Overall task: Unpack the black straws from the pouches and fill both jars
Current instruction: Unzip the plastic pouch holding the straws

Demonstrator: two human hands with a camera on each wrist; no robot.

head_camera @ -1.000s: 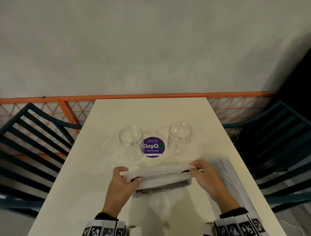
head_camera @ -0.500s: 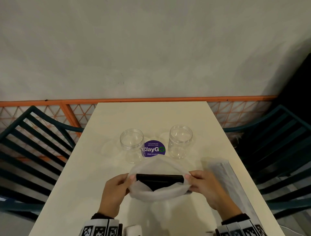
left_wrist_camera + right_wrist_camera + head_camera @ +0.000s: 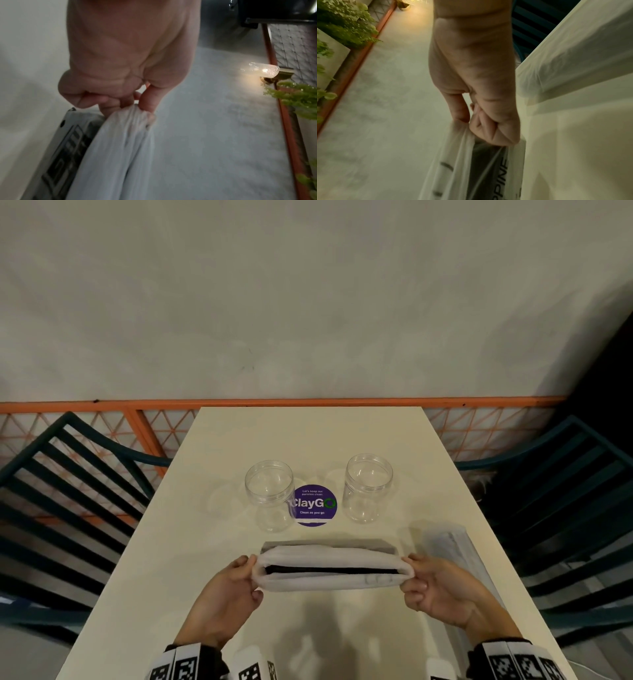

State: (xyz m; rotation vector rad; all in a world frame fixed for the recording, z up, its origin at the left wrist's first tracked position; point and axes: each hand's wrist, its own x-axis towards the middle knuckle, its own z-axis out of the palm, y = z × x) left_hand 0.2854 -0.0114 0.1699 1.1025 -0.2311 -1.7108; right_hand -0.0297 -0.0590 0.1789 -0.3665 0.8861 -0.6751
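- Head view: the left hand (image 3: pixel 226 594) and the right hand (image 3: pixel 442 590) each pinch one end of a white translucent pouch (image 3: pixel 329 571), held level just above the table (image 3: pixel 308 436) and near its front edge. The step in hand looks like spreading the mouth; to do it well, I judge the two layers should be parted evenly and the pouch kept level so the black straws (image 3: pixel 330 570) do not slide out sideways.
- Head view: the straws show as a flat dark band inside the pouch, lying lengthwise between the hands. Beyond them stand the left jar (image 3: pixel 270 496) and the right jar (image 3: pixel 368 487), both clear, upright, lidless and empty, with a purple sticker (image 3: pixel 315 506) between them. A second pouch (image 3: pixel 452 546) lies on the table just right of the right hand.
- Left wrist view: the thumb and curled fingers (image 3: pixel 147 97) clench bunched film of the pouch (image 3: pixel 120 148); a printed panel with black lettering shows beside it. A firm pinch near the edge seems wise, since the film looks thin and slippery.
- Right wrist view: the fingers (image 3: pixel 489 129) are curled tight on the film of the pouch (image 3: pixel 453 162), with dark contents visible through it and partial print. The second pouch (image 3: pixel 573 60) rests nearby on the table.
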